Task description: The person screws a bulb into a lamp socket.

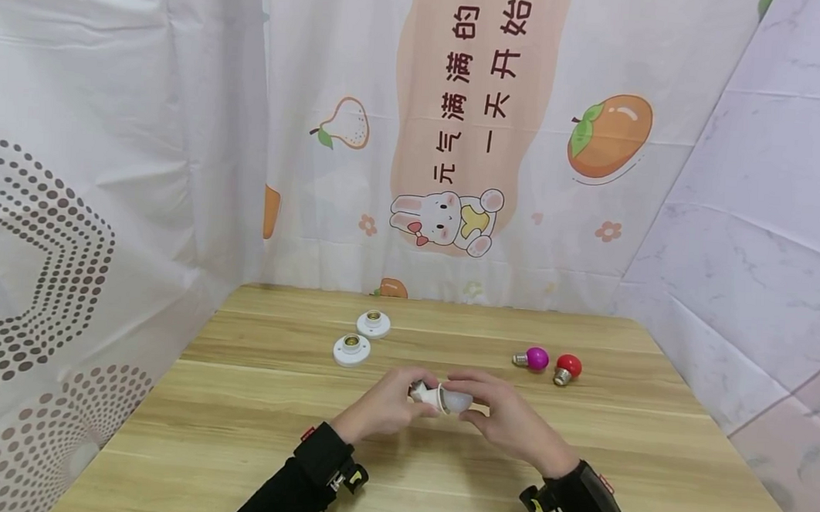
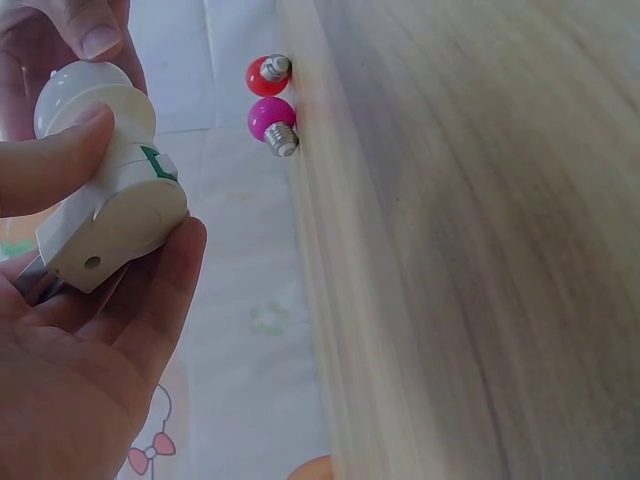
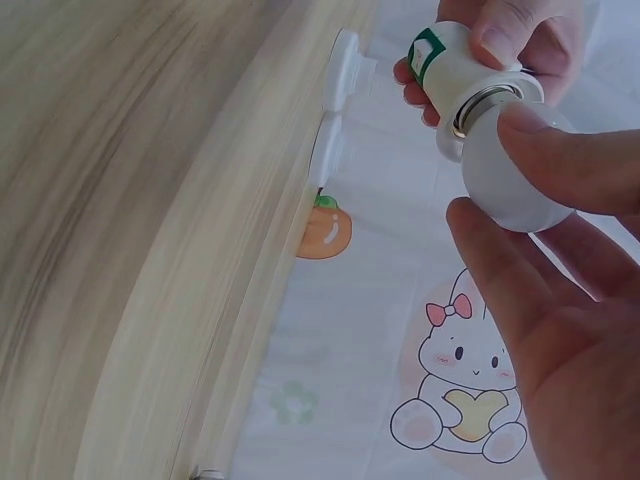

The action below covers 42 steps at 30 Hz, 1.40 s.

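Over the middle of the table, my left hand (image 1: 384, 405) grips a white lamp socket (image 2: 125, 205) with a green mark on its side. The left thumb lies along the socket's body, the fingers beneath it. A frosted white light bulb (image 3: 505, 180) sits in the socket's open end, with a strip of its metal base showing at the rim. My right hand (image 1: 515, 424) holds this bulb by its round glass, thumb on one side and fingers on the other. Socket and bulb lie in one line, roughly sideways between the hands.
Two round white lamp holders (image 1: 351, 352) stand at the back left of the wooden table (image 1: 249, 410). Toward the back right lie a magenta bulb (image 1: 537, 359) and a red bulb (image 1: 569, 366). A printed curtain (image 1: 357, 199) hangs behind the table, with pale sheets at both sides.
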Available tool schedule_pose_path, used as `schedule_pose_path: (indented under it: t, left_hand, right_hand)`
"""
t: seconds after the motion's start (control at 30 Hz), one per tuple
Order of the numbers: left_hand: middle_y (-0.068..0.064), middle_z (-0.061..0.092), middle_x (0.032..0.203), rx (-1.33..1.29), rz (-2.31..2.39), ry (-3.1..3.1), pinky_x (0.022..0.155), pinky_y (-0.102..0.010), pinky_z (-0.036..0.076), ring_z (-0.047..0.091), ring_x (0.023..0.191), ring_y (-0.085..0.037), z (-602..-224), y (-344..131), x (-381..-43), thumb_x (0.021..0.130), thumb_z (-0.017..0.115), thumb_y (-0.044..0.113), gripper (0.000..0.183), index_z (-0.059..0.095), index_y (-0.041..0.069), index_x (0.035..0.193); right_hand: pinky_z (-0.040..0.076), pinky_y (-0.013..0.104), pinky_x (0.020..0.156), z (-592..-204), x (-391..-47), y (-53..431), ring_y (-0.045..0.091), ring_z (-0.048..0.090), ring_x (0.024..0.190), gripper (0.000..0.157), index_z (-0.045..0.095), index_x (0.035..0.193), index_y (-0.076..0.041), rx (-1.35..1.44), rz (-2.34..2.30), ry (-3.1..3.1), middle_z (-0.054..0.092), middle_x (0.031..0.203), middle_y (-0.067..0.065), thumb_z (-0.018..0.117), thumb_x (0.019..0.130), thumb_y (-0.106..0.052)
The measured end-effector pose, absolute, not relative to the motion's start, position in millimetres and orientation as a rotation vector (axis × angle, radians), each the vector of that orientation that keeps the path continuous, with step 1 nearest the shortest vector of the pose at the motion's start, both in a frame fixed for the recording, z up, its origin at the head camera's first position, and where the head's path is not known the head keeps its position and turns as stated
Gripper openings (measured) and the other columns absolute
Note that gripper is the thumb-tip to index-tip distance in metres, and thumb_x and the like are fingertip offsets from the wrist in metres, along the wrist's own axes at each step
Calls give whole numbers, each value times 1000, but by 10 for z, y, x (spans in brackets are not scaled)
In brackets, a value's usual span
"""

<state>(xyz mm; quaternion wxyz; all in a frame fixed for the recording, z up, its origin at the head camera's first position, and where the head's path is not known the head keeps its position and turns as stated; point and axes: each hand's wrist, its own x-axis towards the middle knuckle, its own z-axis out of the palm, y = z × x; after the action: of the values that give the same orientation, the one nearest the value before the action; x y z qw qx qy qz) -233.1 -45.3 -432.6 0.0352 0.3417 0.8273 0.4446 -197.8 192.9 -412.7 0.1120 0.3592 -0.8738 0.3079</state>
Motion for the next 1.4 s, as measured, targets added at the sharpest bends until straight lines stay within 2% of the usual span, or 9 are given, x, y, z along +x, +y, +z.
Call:
schedule_pose_path:
  t: [0.53,0.83,1.07,1.4]
  left_hand:
    - [6,66,101,1035,1381,2543,75,-24,50,58,87,-7,-4344,-456,-2334,89,80,15,25,70,12,111]
    - [8,66,106,1007,1332,2578,79,-24,50,58,92,-7,-4328,-439,-2312,89,80,15,26,70,12,113]
    - [8,66,104,1031,1337,2579,77,-23,49,57,89,-6,-4330,-431,-2307,89,80,14,24,70,13,110]
    - [7,65,103,1021,1332,2585,77,-23,49,57,89,-6,-4333,-421,-2298,88,81,14,24,70,13,109]
  right_hand:
    - [58,33,88,-4121,-1968,1915,25,65,113,49,68,130,-11,1033,1049,-2602,65,129,4,79,84,3]
    - [56,21,82,-4141,-1954,1917,34,63,117,47,64,134,-1,942,1195,-2664,62,135,16,77,89,-6]
    - [57,21,80,-4132,-1958,1908,35,62,117,46,63,134,0,869,1213,-2713,64,132,17,74,94,-20]
    - [57,23,79,-4109,-1951,1882,30,65,109,44,63,132,4,819,1209,-2739,67,126,18,73,95,-17]
